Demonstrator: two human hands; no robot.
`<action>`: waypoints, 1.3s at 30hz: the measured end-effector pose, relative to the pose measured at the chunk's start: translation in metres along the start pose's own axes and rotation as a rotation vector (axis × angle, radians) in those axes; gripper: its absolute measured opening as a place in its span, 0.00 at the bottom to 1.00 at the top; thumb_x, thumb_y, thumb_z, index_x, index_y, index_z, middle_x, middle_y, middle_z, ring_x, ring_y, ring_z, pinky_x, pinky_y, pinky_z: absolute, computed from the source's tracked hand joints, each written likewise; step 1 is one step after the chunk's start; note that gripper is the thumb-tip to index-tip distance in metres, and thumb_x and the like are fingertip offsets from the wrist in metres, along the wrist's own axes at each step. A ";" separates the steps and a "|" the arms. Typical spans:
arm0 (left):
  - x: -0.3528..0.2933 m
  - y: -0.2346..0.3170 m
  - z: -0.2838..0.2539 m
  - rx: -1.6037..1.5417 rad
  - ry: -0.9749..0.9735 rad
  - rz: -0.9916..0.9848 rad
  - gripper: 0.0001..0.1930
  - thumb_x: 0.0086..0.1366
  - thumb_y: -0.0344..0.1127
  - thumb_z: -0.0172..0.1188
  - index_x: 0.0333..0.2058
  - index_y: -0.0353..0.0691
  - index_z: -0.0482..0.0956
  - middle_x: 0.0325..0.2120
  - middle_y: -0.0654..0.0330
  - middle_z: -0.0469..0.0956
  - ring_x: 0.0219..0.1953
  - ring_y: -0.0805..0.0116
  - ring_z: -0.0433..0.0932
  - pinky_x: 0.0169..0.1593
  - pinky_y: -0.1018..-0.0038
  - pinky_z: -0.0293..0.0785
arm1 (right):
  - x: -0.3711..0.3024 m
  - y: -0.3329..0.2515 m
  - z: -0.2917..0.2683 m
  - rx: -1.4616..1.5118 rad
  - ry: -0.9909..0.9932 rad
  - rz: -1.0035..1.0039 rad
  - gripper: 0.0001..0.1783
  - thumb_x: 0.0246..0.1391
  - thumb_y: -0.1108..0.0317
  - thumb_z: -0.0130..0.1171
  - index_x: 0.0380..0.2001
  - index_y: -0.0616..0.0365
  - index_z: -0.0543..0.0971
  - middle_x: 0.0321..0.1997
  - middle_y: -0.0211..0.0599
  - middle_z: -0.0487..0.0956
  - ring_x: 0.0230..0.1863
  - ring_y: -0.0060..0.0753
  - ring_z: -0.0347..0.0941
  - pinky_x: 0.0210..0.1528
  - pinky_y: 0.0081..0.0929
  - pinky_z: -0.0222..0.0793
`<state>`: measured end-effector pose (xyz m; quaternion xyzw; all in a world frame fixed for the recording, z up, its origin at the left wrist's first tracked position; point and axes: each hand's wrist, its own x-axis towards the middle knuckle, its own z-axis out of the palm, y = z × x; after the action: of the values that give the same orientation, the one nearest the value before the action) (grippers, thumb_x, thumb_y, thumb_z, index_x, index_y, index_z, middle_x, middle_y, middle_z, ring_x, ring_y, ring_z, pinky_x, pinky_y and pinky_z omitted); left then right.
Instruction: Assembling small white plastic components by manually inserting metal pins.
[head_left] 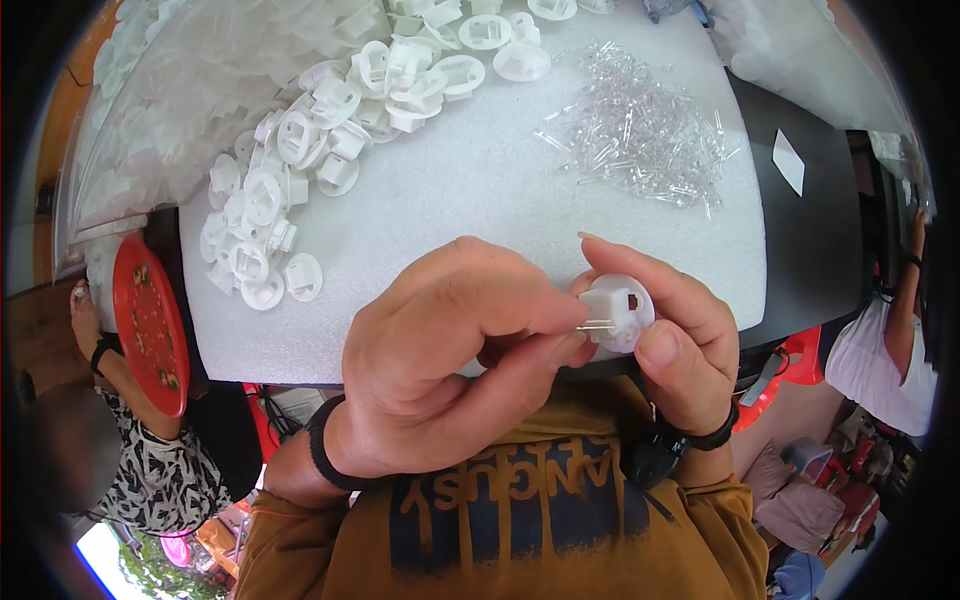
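My right hand holds a small white plastic housing between thumb and fingers. The piece has a round flange and a boxy middle with an opening. With thumb and forefinger pinched, my left hand is at the housing's near side. Thin metal legs of an LED run from those fingertips to the housing; the bulb end cannot be made out. Beyond my hands, loose clear LEDs lie in a heap on a white foam sheet. Several more white housings are piled at the left and back.
A large clear bag of housings stands at the far left. Beside the sheet is a red tray, near a person in a patterned top. Another person's white shirt shows at the right. A white paper piece lies on the dark tabletop.
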<state>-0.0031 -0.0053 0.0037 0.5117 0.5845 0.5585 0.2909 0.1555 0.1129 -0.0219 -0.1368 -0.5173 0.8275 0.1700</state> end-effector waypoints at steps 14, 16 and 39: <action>0.000 0.000 0.003 0.061 -0.014 0.054 0.11 0.51 0.18 0.59 0.35 0.37 0.74 0.29 0.58 0.73 0.30 0.72 0.70 0.34 0.79 0.64 | 0.000 0.003 -0.001 -0.018 0.019 -0.031 0.25 0.59 0.67 0.50 0.57 0.67 0.65 0.46 0.41 0.73 0.43 0.25 0.71 0.44 0.20 0.69; -0.001 0.001 0.003 0.090 -0.010 0.056 0.11 0.51 0.18 0.59 0.34 0.37 0.74 0.29 0.58 0.73 0.30 0.72 0.70 0.34 0.78 0.64 | 0.002 0.004 -0.003 -0.082 -0.025 -0.086 0.25 0.58 0.69 0.51 0.57 0.68 0.65 0.44 0.40 0.72 0.41 0.24 0.70 0.43 0.20 0.68; -0.011 -0.001 0.004 0.067 0.052 -0.158 0.12 0.50 0.16 0.59 0.35 0.35 0.75 0.29 0.59 0.74 0.30 0.74 0.70 0.31 0.79 0.65 | 0.003 0.009 -0.001 -0.318 0.023 -0.199 0.28 0.48 0.74 0.60 0.55 0.65 0.69 0.37 0.35 0.73 0.33 0.24 0.66 0.37 0.20 0.62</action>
<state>0.0036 -0.0143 -0.0004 0.4586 0.6488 0.5270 0.3017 0.1518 0.1120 -0.0305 -0.1193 -0.6508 0.7126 0.2332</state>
